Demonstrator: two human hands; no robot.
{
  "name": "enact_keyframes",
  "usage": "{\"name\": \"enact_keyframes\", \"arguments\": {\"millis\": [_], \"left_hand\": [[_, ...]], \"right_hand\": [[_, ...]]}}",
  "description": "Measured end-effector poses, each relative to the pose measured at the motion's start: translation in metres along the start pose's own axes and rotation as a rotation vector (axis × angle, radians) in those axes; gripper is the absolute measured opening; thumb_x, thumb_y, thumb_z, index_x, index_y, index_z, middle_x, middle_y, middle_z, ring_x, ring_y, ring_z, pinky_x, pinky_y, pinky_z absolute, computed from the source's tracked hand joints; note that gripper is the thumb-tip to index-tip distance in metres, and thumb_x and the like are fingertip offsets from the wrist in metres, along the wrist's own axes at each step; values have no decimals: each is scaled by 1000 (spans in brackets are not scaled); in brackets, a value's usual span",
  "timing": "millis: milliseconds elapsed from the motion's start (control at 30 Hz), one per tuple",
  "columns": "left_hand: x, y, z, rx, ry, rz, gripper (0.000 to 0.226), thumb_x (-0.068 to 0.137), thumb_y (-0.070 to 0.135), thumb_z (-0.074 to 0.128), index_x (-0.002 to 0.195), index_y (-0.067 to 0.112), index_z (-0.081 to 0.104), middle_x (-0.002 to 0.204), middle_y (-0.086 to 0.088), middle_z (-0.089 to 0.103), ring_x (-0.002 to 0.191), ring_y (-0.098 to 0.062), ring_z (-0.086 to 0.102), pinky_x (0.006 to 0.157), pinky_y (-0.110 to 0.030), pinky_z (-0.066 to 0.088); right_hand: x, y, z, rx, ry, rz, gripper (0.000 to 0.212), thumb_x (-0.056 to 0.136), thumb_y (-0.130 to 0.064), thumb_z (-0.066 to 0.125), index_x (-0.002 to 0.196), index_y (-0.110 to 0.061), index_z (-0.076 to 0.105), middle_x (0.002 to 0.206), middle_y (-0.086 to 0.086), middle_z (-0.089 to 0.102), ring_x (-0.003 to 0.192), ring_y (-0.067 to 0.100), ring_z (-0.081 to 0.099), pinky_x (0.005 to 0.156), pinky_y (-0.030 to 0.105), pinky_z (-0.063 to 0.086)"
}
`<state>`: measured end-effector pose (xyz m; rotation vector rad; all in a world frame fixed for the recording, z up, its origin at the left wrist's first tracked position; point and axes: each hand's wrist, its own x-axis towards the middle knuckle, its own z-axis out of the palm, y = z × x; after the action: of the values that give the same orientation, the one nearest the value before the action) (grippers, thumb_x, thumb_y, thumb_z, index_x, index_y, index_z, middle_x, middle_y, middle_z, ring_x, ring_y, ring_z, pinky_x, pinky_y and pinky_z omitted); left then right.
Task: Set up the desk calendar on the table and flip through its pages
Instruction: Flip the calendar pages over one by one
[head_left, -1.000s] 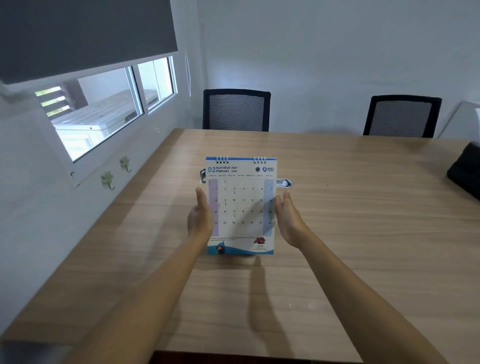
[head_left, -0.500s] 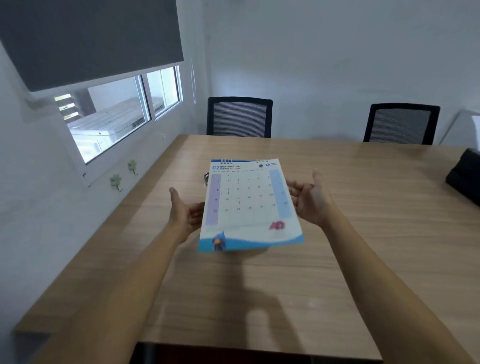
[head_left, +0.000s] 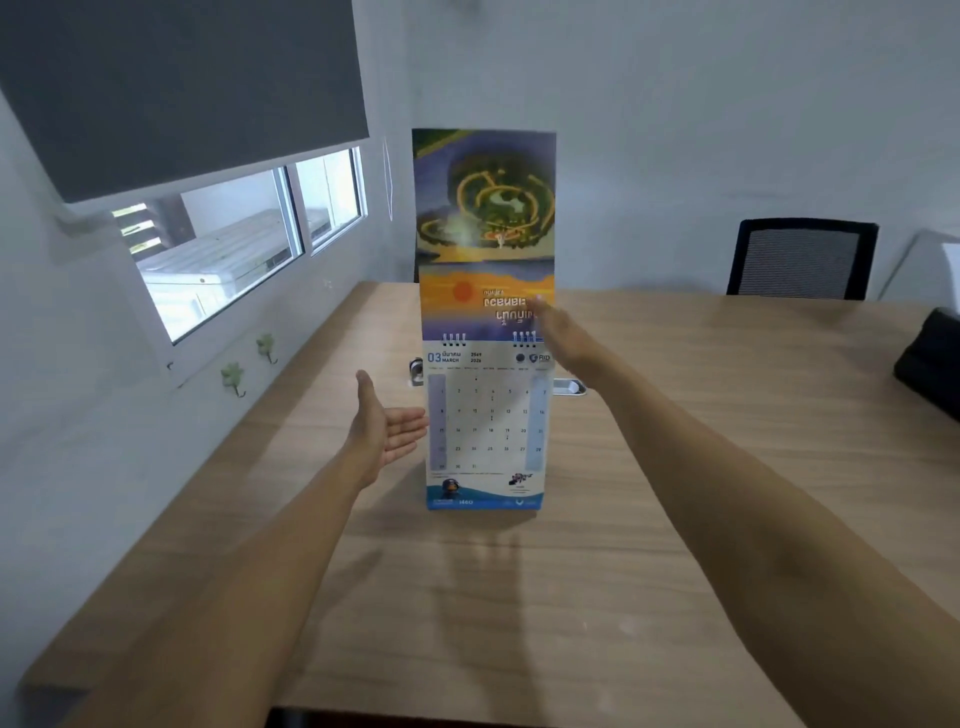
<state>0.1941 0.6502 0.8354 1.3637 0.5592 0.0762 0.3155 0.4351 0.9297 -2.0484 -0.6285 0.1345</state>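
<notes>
The desk calendar (head_left: 485, 431) stands upright on the wooden table (head_left: 675, 493), its front showing the March page. A flipped page (head_left: 483, 218) rises straight up above the rings, its illustrated back facing me. My right hand (head_left: 563, 338), blurred, reaches in at the right edge near the rings, with flat fingers touching the lower part of the raised page. My left hand (head_left: 387, 426) is open with the palm turned inward just left of the calendar, fingertips at its left edge.
A black mesh chair (head_left: 802, 260) stands behind the table's far right side. A black object (head_left: 930, 358) lies at the right edge. A small metal item (head_left: 569, 387) sits behind the calendar. A window (head_left: 234, 249) and wall hooks (head_left: 232, 376) line the left wall.
The February page has swung from tilted towards me to straight up over the rings, uncovering March. My right hand rose to the page's edge. My left hand stayed left of the calendar.
</notes>
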Motion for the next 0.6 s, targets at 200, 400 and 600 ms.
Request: {"name": "enact_keyframes", "arguments": {"millis": [200,400,600], "left_hand": [[2,-2,1,52,4,16,112,73,84,3,116,-2,62,122,-19,64,104,-26,63,96,-36,45],[9,-2,7,85,63,63,102,80,77,1,136,3,45,145,-13,45,131,-28,45,109,-41,35],[9,-8,30,148,18,80,88,82,73,-2,149,20,19,160,-2,15,146,-23,13,117,-47,12]], "right_hand": [[7,24,14,-467,-24,177,60,95,-55,15,148,-28,23,160,-5,18,148,30,5,114,62,4],[-13,48,31,5,282,200,66,98,-48,24,151,-11,13,161,6,8,149,26,8,121,48,12],[-55,77,60,677,27,432,63,93,-62,9,138,-30,39,151,1,36,120,14,49,94,33,42]]}}
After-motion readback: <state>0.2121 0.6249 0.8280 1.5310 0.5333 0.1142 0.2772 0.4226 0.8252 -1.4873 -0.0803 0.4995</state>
